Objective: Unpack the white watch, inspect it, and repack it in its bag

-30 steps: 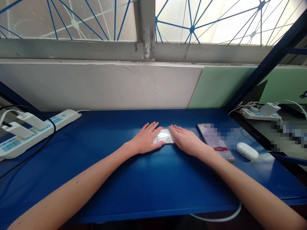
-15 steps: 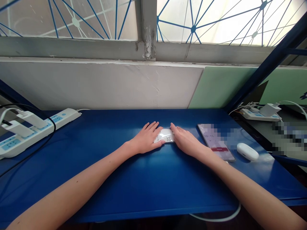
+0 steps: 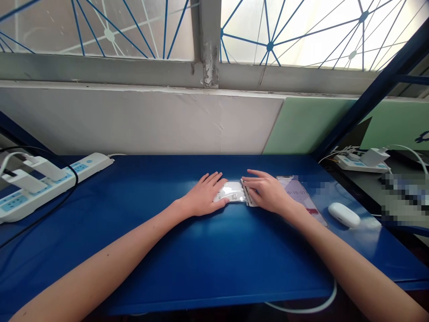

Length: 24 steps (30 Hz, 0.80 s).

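A shiny, clear-and-white plastic packet [image 3: 235, 191] lies flat on the blue desk [image 3: 208, 255]. My left hand [image 3: 206, 194] rests palm down over the packet's left part, fingers stretched out and thumb along its near edge. At the packet's right end, my right hand [image 3: 266, 190] has thumb and fingers on a thin, flat, card-like piece [image 3: 249, 196] with a pale face and dark edge. One finger of that hand is lifted. My fingers hide much of this piece, and I cannot tell whether it is separate from the packet.
Beyond my right wrist lies a phone [image 3: 297, 190] showing a timer, partly covered by my forearm. A white earbud case [image 3: 344, 214] sits to its right. On the left is a white power strip [image 3: 72, 174] with chargers and a black cable [image 3: 40, 219].
My right hand has shifted right and its fingers have parted, showing the card-like piece and more of the packet's right end. My left hand stays in place. The view tilts slightly.
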Each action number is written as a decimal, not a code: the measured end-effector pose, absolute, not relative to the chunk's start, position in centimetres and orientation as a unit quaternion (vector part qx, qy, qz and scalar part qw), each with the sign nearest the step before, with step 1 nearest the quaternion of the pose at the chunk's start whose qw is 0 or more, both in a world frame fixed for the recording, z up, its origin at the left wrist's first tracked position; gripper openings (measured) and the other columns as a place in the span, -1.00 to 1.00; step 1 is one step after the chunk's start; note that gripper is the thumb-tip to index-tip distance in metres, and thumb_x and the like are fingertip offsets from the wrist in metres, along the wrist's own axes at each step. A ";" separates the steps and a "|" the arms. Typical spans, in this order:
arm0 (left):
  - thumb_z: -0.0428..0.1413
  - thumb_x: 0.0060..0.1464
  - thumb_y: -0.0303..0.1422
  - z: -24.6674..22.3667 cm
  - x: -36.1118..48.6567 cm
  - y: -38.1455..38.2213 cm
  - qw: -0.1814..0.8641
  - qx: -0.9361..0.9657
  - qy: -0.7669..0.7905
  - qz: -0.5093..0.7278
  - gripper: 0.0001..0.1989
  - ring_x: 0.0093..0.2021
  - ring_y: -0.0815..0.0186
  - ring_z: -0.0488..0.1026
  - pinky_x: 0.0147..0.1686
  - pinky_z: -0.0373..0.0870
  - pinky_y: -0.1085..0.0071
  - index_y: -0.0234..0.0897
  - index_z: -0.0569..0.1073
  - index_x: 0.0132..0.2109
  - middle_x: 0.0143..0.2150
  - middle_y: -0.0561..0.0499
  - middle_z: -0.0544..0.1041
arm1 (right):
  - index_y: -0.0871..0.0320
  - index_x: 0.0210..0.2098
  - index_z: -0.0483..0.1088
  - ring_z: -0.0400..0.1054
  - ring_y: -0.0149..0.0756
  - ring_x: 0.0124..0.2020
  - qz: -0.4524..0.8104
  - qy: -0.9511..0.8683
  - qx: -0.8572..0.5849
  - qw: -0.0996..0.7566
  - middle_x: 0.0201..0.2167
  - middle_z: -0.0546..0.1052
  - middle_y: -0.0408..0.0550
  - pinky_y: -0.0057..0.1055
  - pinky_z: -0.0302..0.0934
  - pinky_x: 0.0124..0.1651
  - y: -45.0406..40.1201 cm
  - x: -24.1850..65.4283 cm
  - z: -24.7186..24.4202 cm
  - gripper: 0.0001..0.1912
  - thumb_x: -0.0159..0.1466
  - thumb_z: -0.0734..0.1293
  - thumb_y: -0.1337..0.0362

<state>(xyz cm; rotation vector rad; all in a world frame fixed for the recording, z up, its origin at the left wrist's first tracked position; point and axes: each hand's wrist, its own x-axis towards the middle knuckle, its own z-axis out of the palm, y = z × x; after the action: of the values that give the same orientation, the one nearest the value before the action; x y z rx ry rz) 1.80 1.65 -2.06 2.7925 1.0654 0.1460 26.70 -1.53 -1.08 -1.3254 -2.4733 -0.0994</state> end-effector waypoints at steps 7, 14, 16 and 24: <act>-0.17 0.27 -0.04 -2.0 1.7 1.9 0.069 0.933 0.350 0.043 -0.36 0.41 0.07 -0.13 0.32 -0.16 0.09 -0.32 0.10 0.34 0.41 -0.20 -0.02 | 0.13 -0.22 0.59 0.13 -0.02 0.29 -0.070 -0.881 -0.440 0.162 0.21 0.37 0.04 -0.09 0.20 0.22 -0.5 28.1 -1.4 -0.70 0.32 0.23 0.19; -0.12 0.23 -0.15 -1.4 1.5 2.2 0.072 0.930 0.359 0.037 -0.40 0.40 0.13 -0.06 0.33 -0.12 0.15 -0.35 0.12 0.33 0.40 -0.17 0.05 | 0.09 -0.14 0.58 0.20 -0.04 0.25 -0.030 -0.896 -0.415 0.154 0.17 0.41 0.04 -0.09 0.21 0.20 -0.1 28.9 -1.0 -0.70 0.32 0.27 0.11; -0.12 0.23 -0.16 -1.5 1.5 2.1 0.070 0.929 0.360 0.040 -0.40 0.39 0.13 -0.06 0.33 -0.12 0.15 -0.36 0.13 0.32 0.40 -0.18 0.05 | 0.10 -0.11 0.56 0.21 -0.03 0.24 -0.013 -0.896 -0.416 0.157 0.18 0.40 0.06 -0.09 0.19 0.21 -0.3 28.8 -1.0 -0.69 0.30 0.28 0.10; -0.12 0.24 -0.18 -1.8 1.7 1.8 0.070 0.926 0.368 0.054 -0.42 0.39 0.11 -0.05 0.32 -0.09 0.14 -0.34 0.14 0.32 0.39 -0.16 0.07 | 0.12 -0.02 0.51 0.23 0.00 0.22 0.044 -0.889 -0.411 0.198 0.17 0.40 0.09 -0.08 0.24 0.18 -0.3 28.1 -2.0 -0.63 0.29 0.30 0.08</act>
<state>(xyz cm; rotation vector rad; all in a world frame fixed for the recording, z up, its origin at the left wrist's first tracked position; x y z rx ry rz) 1.74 1.85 -1.76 2.7855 1.1079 0.1622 28.13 -0.33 -2.02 -1.1496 -2.4864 0.1229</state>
